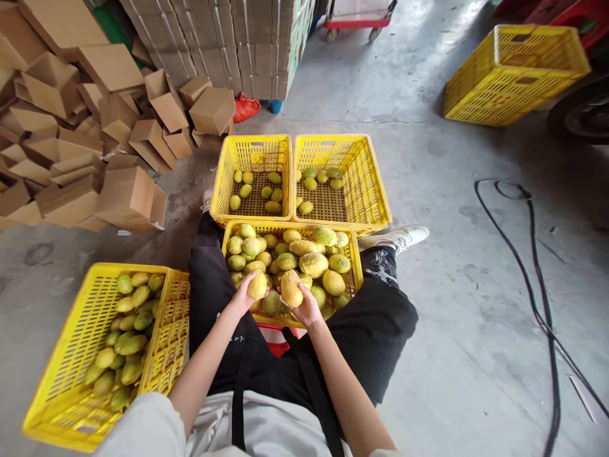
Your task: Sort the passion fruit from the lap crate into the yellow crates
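Cupping one fruit (257, 286) mid-frame, left hand (244, 296) curls its grip round it; right hand (307, 306) likewise holds another fruit (290, 289); probably firm, weighty, bruisable, best supported underneath

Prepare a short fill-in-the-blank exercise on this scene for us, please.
1. The left hand and the right hand each hold one ____.
2. The crate under the hands is coloured ____.
3. The jumbled cardboard boxes are on the picture's ____ side.
4. The black cable lies on the grey ____.

Missing words: fruit; yellow; left; floor.
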Motion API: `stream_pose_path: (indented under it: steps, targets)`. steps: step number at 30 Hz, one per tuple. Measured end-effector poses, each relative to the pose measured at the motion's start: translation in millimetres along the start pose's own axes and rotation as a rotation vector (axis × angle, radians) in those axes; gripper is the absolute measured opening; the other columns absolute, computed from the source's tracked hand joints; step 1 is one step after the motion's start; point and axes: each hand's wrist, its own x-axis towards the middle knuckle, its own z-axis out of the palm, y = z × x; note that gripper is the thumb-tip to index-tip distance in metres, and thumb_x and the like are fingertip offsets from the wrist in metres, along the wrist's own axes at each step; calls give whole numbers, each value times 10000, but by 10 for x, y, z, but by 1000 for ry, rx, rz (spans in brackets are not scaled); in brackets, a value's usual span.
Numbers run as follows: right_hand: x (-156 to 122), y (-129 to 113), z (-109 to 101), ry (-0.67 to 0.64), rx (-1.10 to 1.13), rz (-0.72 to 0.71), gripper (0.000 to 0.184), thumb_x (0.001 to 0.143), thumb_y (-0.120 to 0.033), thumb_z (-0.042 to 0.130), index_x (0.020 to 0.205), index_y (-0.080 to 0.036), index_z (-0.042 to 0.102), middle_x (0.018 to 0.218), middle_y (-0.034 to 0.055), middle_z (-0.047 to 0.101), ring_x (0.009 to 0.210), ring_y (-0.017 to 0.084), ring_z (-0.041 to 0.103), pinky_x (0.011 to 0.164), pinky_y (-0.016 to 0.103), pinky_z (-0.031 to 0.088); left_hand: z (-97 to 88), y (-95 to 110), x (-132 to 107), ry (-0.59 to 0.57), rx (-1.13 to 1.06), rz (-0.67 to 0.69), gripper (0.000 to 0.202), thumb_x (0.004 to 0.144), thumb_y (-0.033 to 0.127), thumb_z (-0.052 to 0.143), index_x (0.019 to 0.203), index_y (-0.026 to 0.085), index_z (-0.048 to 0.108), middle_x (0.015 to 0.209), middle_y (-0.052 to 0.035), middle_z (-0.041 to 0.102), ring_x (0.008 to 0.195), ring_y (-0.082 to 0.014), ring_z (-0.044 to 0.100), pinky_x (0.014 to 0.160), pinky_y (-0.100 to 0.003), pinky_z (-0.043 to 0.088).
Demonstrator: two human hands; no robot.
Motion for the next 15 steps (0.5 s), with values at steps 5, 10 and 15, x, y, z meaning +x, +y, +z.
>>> stream_pose_path:
  steps: [5,10,15]
  targets:
    - [-30,-45,42,-32,79,24,439,832,-419,466,1254,-297,463,1124,58,662,986,252,639,799,443,516,-49,-3,67,28,-125,-65,264,832,289,429,961,103,565,800,-100,653,782,-233,647,724,-399,526]
    - [-11,-52,59,-82,93,8,461,806,-317,510,1264,-322,456,1164,57,645,1020,276,623,829,476,509,-12,-21,45,34,-93,-55,216,804,255,545,984,136,555,876,-80,647,813,-210,636,754,-375,518]
    - [-30,-44,62,-67,65,14,471,850,-355,505,1307,-390,399,1174,6,640,970,216,648,780,384,536,28,-9,-46,-43,36,21,346,730,237,668,1040,238,513,935,-23,611,805,-190,636,732,-365,518]
